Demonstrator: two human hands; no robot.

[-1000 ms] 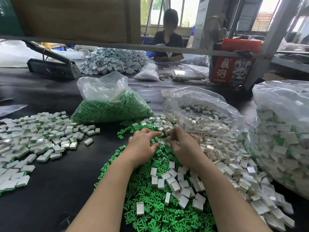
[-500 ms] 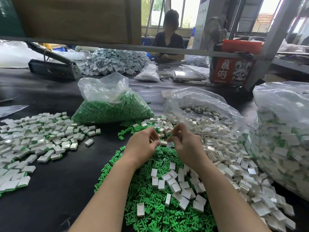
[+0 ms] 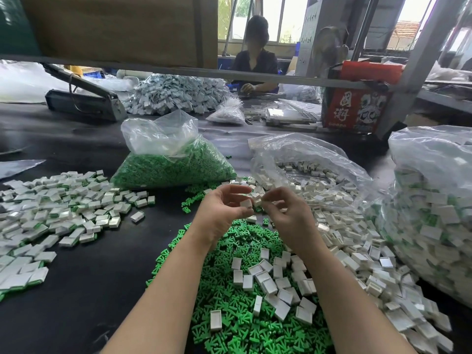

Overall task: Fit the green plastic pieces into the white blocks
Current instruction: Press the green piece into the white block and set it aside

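While a small white rectangular plastic block [image 3: 246,203] is pinched in the left hand [image 3: 224,213], the right hand [image 3: 288,215] is curled empty at its three o'clock, above loose green plastic pieces [image 3: 229,297].

One head cam, wide-angle, looking fwd and down from just above the near edge of the black surface [image 3: 76,302]. Forearms enter from the bottom edge, close up; far side of the room shows at top.
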